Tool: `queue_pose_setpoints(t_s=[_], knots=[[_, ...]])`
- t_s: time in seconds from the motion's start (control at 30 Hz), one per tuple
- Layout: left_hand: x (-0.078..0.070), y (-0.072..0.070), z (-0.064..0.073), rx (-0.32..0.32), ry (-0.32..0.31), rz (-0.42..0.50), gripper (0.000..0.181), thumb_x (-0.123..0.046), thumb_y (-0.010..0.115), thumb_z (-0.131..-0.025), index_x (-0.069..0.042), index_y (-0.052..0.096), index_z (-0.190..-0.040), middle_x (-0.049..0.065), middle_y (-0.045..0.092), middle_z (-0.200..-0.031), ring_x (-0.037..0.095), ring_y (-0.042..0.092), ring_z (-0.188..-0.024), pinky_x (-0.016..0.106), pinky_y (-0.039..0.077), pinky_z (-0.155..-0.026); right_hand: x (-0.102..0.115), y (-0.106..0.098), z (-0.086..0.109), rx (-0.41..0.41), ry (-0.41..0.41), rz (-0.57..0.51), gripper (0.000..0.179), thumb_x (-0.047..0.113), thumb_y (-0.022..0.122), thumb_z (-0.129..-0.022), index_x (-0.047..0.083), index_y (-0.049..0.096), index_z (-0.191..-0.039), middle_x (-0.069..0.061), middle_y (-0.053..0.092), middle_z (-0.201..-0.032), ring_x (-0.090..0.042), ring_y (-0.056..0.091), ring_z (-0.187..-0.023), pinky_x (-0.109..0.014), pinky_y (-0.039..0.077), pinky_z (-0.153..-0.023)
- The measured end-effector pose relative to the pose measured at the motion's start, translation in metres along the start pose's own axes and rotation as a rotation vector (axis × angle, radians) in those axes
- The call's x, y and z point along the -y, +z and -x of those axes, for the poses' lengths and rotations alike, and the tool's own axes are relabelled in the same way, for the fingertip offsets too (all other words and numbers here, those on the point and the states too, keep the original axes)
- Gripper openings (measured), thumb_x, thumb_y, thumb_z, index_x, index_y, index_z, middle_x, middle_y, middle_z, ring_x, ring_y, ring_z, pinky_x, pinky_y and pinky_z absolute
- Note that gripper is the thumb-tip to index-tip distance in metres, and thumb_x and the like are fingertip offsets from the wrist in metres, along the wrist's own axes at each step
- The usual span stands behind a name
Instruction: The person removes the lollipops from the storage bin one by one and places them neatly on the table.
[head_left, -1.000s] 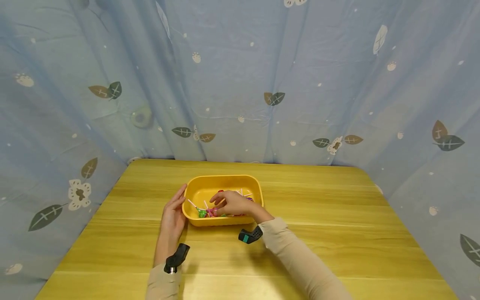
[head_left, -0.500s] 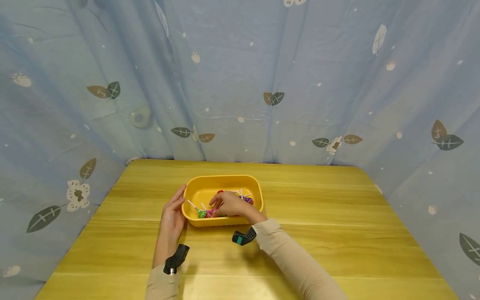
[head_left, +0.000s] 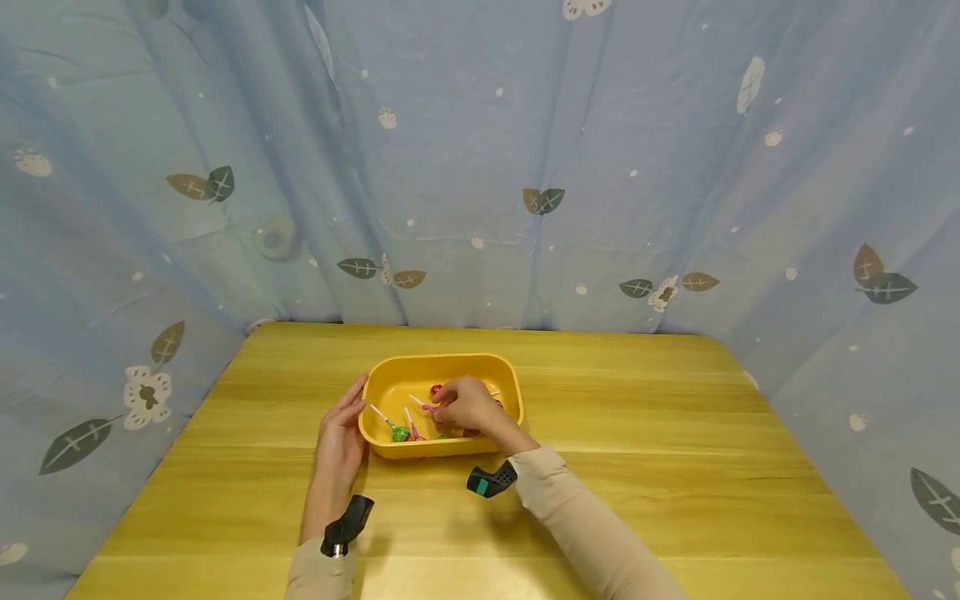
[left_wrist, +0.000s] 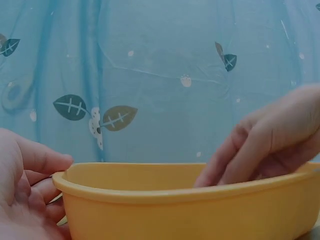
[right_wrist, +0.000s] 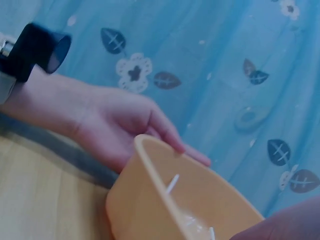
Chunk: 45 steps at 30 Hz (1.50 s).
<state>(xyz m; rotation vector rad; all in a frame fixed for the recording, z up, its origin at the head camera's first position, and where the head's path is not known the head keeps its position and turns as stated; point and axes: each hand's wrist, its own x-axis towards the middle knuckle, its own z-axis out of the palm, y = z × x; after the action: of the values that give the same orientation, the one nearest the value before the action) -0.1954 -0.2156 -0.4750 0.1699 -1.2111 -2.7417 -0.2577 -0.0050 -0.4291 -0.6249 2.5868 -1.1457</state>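
A yellow plastic basin [head_left: 442, 448] on the table holds several wrapped lollipops with white sticks. My left hand [head_left: 340, 437] rests against its left end, fingers extended along the outside; a fingertip touches the rim in the left wrist view. My right hand [head_left: 468, 404] reaches into the basin and pinches a pink lollipop [head_left: 429, 407], whose stick points left. Nearer the left end lie a green lollipop [head_left: 399, 433] and another pink one. A red lollipop [head_left: 436, 389] shows behind the right fingers. The right hand covers part of the pile, and the basin wall hides its fingertips in the left wrist view.
The wood-grain table [head_left: 637, 433] extends around the basin. A pale blue curtain [head_left: 480, 167] with leaf and flower prints hangs behind and at both sides. Each wrist bears a black camera, one of them the left wrist camera [head_left: 347, 525].
My right hand has closed on a pink lollipop and shifted it slightly up and right, away from the other pink one. The left hand stays at the basin's end.
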Motion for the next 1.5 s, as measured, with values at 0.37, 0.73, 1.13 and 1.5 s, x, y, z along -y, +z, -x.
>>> queue_pose_setpoints(t_s=[0.37,0.73,1.13,1.5], knots=[[0.002,-0.002,0.0,-0.008,0.008,0.021,0.049,0.003,0.036,-0.102,0.0,0.029,-0.15,0.009,0.024,-0.158,0.014,0.025,-0.142,0.03,0.019,-0.114,-0.009,-0.025,0.023,-0.053,0.013,-0.367,0.019,0.006,0.072,-0.085,-0.002,0.072,-0.103,-0.006,0.07,-0.086,-0.031,0.067,-0.084,-0.046,0.055,-0.077],[0.005,0.0,-0.001,-0.03,0.008,-0.023,0.047,0.001,0.036,-0.103,-0.002,0.034,-0.15,0.006,0.028,-0.157,0.01,0.028,-0.14,0.027,0.022,-0.113,-0.025,-0.06,0.048,-0.168,0.02,-0.533,0.037,0.009,0.071,-0.088,0.001,0.064,-0.124,-0.013,0.065,-0.099,-0.024,0.063,-0.087,-0.047,0.053,-0.083],[0.003,0.003,0.003,-0.017,0.013,-0.063,0.048,0.0,0.033,-0.104,-0.002,0.03,-0.151,0.006,0.024,-0.158,0.01,0.024,-0.142,0.027,0.02,-0.114,-0.047,-0.089,0.07,-0.289,0.081,-0.736,0.046,0.002,0.064,-0.092,0.001,0.053,-0.136,-0.018,0.058,-0.104,-0.031,0.066,-0.099,-0.044,0.049,-0.091],[0.004,0.004,0.002,-0.024,0.012,-0.068,0.048,0.0,0.033,-0.103,-0.003,0.03,-0.151,0.004,0.025,-0.158,0.01,0.025,-0.141,0.026,0.022,-0.113,-0.078,-0.1,0.07,-0.323,0.18,-0.701,0.045,0.003,0.063,-0.092,-0.004,0.051,-0.135,-0.018,0.059,-0.107,-0.023,0.067,-0.095,-0.035,0.053,-0.087]])
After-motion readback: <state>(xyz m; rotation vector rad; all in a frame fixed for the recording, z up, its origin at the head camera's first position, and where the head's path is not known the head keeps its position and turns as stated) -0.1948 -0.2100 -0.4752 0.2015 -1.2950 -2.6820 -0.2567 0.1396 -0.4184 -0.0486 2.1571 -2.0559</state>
